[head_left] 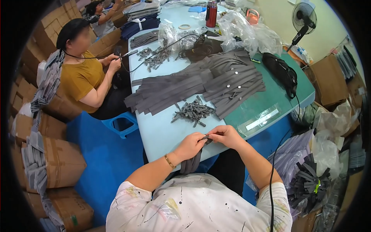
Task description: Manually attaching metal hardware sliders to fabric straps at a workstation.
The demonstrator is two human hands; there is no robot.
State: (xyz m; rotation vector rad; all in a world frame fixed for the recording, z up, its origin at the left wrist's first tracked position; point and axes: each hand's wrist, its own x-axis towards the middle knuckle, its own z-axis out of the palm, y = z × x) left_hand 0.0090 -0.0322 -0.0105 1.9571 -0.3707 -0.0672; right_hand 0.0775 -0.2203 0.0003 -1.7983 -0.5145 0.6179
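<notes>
At the near edge of the table, my left hand (192,145) and my right hand (225,136) meet, fingers pinched on a dark grey fabric strip (208,140). Only a short bit of it shows between the fingertips. From below my left hand, more grey strip (191,164) hangs in loops over the table edge toward my lap. Just beyond my hands lies a heap of small grey fabric pieces (194,111). Past that heap, many long dark grey strips (174,89) lie side by side across the table, with a few small whitish spots on the right bunch.
A black bag (280,71) and a green mat (288,98) are at the right of the table (158,133). Clear plastic bags (247,33) and a red flask (211,14) stand farther back. A seated co-worker (83,71) works at the left. Cartons (63,162) line the left side.
</notes>
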